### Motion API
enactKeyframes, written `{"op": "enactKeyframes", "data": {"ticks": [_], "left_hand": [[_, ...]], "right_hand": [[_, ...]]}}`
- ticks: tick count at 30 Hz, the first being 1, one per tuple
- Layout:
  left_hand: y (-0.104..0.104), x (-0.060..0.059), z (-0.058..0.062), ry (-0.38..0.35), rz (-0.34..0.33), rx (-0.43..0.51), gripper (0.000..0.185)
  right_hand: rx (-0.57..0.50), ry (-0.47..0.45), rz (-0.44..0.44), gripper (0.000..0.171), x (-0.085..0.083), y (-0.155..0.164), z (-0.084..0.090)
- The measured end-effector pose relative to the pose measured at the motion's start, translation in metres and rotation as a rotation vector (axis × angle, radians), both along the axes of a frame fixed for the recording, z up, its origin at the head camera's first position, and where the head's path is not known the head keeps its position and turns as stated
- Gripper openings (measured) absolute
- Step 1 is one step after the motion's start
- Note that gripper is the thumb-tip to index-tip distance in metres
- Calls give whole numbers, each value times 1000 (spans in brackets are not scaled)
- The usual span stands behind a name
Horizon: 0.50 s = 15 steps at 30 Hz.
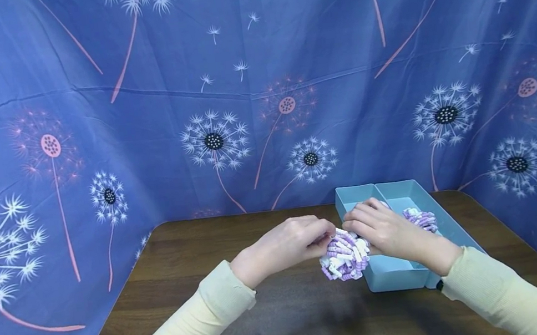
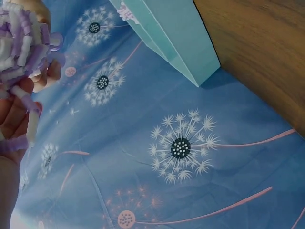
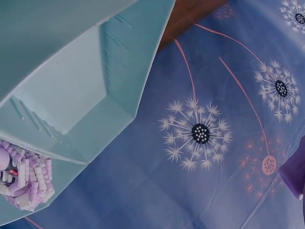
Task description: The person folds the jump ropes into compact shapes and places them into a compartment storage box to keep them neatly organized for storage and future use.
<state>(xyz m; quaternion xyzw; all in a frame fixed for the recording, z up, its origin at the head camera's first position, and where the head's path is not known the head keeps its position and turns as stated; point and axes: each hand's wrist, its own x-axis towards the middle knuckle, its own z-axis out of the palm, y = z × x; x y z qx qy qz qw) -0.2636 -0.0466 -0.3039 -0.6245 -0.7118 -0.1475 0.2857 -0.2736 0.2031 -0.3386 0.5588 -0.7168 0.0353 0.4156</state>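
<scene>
A fluffy purple-and-white scrunchie [image 1: 343, 256] hangs just left of a light blue divided box [image 1: 402, 277] on the brown table [image 1: 277, 323]. My left hand [image 1: 290, 246] and my right hand [image 1: 382, 229] both pinch its top from either side. In the left wrist view the scrunchie [image 2: 19, 43] fills the top left with my fingers [image 2: 14, 114] under it. A second purple-and-white scrunchie [image 1: 422, 219] lies inside the box, also seen in the right wrist view as the scrunchie [image 3: 26, 183] against the box wall [image 3: 71, 95].
A blue dandelion-print cloth [image 1: 250, 97] walls in the table at the back and both sides. The box stands at the table's right rear. Cream sleeves [image 1: 192, 327] cover both forearms.
</scene>
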Motion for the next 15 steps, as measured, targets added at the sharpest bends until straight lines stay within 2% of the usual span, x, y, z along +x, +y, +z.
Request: {"op": "enactKeyframes", "data": {"ticks": [4, 7, 9, 15], "left_hand": [[-2, -1, 1, -147, -41, -21, 12], [-4, -2, 4, -194, -52, -61, 13], [-4, -1, 6, -188, -45, -85, 12], [-1, 2, 9, -49, 22, -108, 7]], "right_hand": [[15, -17, -7, 27, 0, 2, -1], [27, -29, -8, 30, 0, 3, -2], [27, -31, -9, 31, 0, 2, -3], [19, 5, 2, 33, 0, -2, 0]]}}
